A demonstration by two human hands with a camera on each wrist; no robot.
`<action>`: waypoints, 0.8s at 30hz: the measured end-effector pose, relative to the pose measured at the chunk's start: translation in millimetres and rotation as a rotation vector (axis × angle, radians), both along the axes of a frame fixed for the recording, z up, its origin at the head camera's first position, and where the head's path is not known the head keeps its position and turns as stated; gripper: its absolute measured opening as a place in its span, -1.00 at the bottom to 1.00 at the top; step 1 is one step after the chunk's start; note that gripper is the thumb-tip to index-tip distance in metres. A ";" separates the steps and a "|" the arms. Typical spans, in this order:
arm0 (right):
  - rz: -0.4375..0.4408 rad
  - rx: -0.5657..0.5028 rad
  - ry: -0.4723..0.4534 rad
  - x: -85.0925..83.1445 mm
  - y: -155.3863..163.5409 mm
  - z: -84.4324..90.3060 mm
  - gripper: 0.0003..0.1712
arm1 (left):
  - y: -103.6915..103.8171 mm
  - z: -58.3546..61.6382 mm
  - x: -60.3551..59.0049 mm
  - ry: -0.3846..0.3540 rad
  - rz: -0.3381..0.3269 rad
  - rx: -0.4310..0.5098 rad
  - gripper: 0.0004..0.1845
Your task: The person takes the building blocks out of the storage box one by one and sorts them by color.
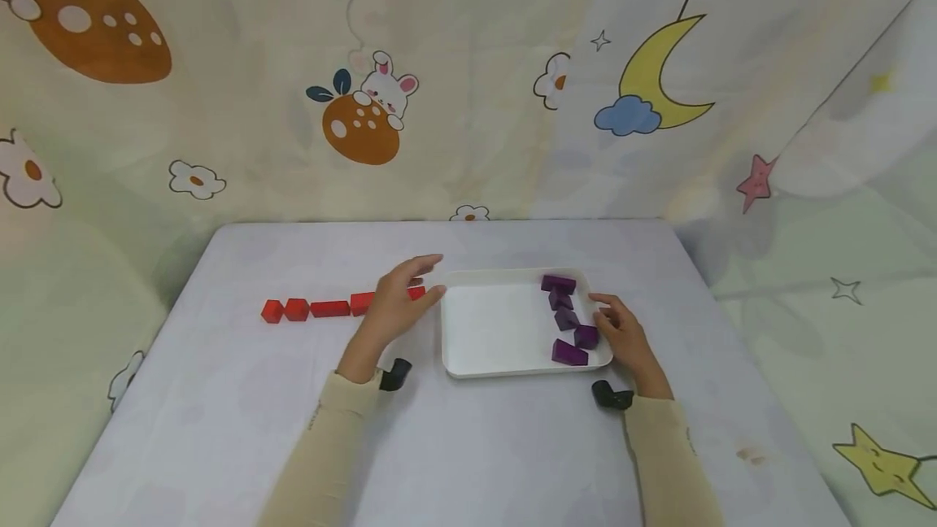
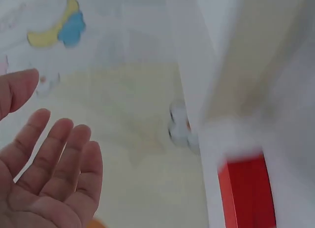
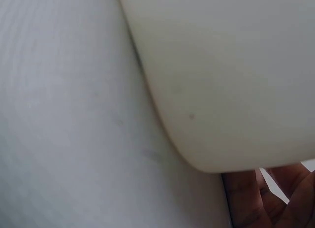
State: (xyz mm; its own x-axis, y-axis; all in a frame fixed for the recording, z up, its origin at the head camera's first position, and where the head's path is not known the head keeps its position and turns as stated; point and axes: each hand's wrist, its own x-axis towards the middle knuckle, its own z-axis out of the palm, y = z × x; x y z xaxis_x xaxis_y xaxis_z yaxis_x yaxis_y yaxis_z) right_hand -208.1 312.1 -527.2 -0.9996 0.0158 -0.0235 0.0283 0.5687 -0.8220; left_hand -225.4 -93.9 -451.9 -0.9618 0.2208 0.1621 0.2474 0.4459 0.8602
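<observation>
A white tray point(image 1: 505, 370) lies on the table with several purple blocks point(image 1: 569, 353) in a crooked column along its right side. My left hand point(image 1: 398, 299) is spread at the tray's left edge, thumb and fingers apart, holding nothing. In the left wrist view its palm and loosely bent fingers point(image 2: 64, 159) show. My right hand point(image 1: 622, 332) is at the tray's right side, its fingertips right at the rim. The right wrist view shows the tray's outer wall point(image 3: 226, 90) close up, with fingers point(image 3: 246, 198) partly hidden beyond it.
A row of red blocks point(image 1: 329, 309) lies left of the tray, running behind my left hand, which hides part of it. A red block point(image 2: 251, 193) also shows in the left wrist view. A patterned cloth point(image 1: 468, 88) hangs behind the white-covered table point(image 1: 476, 462).
</observation>
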 end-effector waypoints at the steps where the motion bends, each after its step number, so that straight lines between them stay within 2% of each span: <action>1: -0.001 0.005 0.001 0.2 0.0 -0.1 -0.54 | 11.5 0.3 -1.1 0.010 -0.026 0.026 -0.41; 4: -0.010 0.008 -0.001 1.2 -0.3 -0.8 -0.55 | 44.6 -0.3 -4.5 0.039 -0.099 0.090 -0.47; 8: -0.015 0.001 -0.003 2.2 -0.4 -1.3 -0.55 | 83.2 -6.2 -12.9 0.043 -0.155 0.126 -0.52; 14: -0.015 -0.016 -0.007 0.3 -1.8 -1.4 -0.54 | 122.4 -27.5 -41.3 0.026 -0.237 0.127 -0.57; 19: -0.008 -0.017 -0.012 -1.3 -1.1 -3.0 -0.54 | 141.3 -47.4 -64.3 -0.059 -0.278 0.114 -0.57; 24: -0.010 -0.027 -0.019 -0.2 0.4 -2.8 -0.54 | 158.7 -57.4 -74.2 -0.170 -0.282 0.069 -0.54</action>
